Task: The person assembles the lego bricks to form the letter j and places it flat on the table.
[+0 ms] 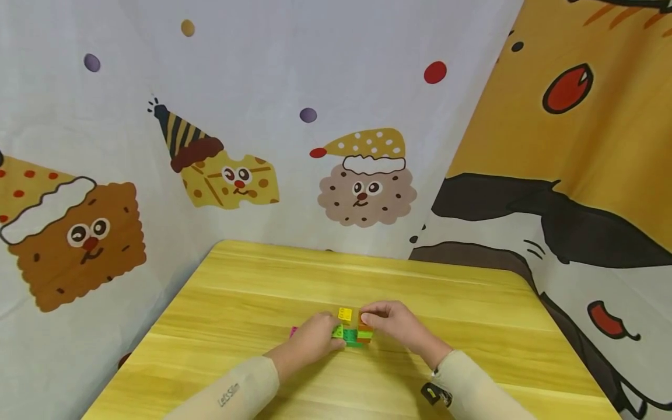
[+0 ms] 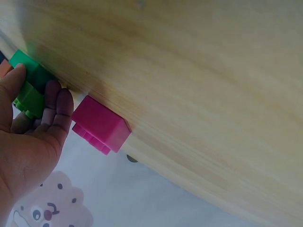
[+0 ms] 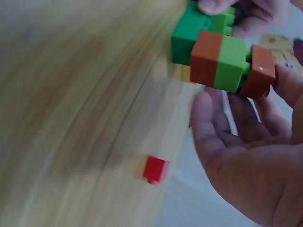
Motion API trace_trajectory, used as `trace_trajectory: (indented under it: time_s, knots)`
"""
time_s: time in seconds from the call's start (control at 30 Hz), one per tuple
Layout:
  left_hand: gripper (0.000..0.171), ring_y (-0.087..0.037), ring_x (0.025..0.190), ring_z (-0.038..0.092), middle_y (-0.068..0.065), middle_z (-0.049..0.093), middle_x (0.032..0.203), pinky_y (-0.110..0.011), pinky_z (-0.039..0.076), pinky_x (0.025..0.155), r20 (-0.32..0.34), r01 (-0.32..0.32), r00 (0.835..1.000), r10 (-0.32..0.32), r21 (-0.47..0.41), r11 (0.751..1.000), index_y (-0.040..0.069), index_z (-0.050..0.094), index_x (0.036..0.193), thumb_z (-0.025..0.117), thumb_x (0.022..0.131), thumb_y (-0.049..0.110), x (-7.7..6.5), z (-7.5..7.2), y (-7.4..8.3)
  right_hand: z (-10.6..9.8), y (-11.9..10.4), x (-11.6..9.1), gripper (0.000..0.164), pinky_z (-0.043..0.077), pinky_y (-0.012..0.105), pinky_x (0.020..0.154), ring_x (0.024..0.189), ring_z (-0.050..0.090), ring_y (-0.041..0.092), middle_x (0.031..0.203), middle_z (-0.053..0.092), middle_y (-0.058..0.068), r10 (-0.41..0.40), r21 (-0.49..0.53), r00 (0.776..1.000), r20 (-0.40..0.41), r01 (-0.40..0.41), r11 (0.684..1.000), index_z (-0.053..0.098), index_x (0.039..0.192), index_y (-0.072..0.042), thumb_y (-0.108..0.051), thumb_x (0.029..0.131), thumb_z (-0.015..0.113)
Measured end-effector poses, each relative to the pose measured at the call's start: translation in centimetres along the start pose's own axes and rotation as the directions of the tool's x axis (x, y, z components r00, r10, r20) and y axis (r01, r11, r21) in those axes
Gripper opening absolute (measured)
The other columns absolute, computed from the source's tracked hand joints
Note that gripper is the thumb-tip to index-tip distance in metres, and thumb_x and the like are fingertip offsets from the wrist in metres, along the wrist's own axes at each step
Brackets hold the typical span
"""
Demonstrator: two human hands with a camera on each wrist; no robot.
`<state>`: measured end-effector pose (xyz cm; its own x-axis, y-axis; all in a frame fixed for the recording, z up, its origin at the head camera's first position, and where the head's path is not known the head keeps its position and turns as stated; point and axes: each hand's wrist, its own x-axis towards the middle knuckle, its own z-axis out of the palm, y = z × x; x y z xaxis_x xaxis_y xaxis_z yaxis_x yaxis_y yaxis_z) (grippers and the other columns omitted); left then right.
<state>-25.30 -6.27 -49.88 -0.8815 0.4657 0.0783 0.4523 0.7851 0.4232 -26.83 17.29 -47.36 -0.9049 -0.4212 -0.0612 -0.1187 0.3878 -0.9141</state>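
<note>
Clock: read from the green brick in the head view unless noted.
Cloth (image 1: 252, 76): printed hanging, running from 9 o'clock over 12 to 3, round the desk.
Desk (image 1: 247, 286): yellow wood grain, under all the bricks.
Pink brick (image 1: 293, 332): 9 o'clock, on the desk, just past the left hand, partly hidden by it; whole in the left wrist view.
Left hand (image 1: 315, 338): 9 o'clock, grasping the green brick and lime brick, thumb on the near side, fingers on the far side.
Lime brick (image 1: 338, 331): 9 o'clock, between the left thumb and fingers, on the green brick.
Yellow brick (image 1: 345, 314): near 12 o'clock, beyond the green one; contact cannot be told.
Green brick (image 1: 350, 335): clock centre, on the desk.
Two-brick stack (image 3: 218, 60): 3 o'clock, orange below, lime above, at the green brick's right end; exact overlap unclear.
Upper orange brick (image 3: 258, 71): over the stack's studs, slightly tilted, studs partly showing beneath.
Right hand (image 1: 396, 326): near 3 o'clock, pinching the upper orange brick.
Red brick (image 3: 155, 169): right wrist view, 7 o'clock from the stack, on the desk, well apart.
</note>
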Motion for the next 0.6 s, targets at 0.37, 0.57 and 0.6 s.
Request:
trace_trajectory:
  time_s: [0.37,0.57,0.6]
  knots:
    - [0.045,-0.01,0.079,0.059,-0.006,0.067,0.098,-0.025,0.055,0.07,-0.012,-0.01,1.0,0.01,0.014,1.0,0.001,0.072,0.116,0.082,0.086,0.033,0.2,-0.02,-0.08,0.09,-0.12,0.45,0.056,0.058,0.051,0.086,0.122,0.058,0.041,0.131,0.058,0.025,0.175,0.349,0.977,0.121,-0.207,0.914,0.056,0.135,0.011,-0.026,0.096,0.072]
    - [0.044,-0.012,0.083,0.062,-0.008,0.069,0.101,-0.027,0.056,0.073,-0.006,-0.004,1.0,0.004,0.011,1.0,0.001,0.073,0.115,0.082,0.087,0.033,0.11,-0.22,-0.05,0.15,0.33,0.54,0.058,0.056,0.05,0.091,0.123,0.056,0.044,0.139,0.049,0.033,0.168,0.423,0.969,0.18,-0.231,0.876,0.049,0.139,0.014,-0.022,0.098,0.069]
    - [0.044,-0.012,0.083,0.062,-0.008,0.069,0.101,-0.027,0.056,0.073,-0.006,-0.003,1.0,0.003,0.012,1.0,0.001,0.073,0.115,0.082,0.087,0.033,0.1,-0.23,-0.07,0.15,0.45,0.56,0.058,0.056,0.05,0.091,0.123,0.057,0.044,0.139,0.049,0.033,0.166,0.427,0.969,0.183,-0.231,0.874,0.049,0.139,0.014,-0.023,0.098,0.069]
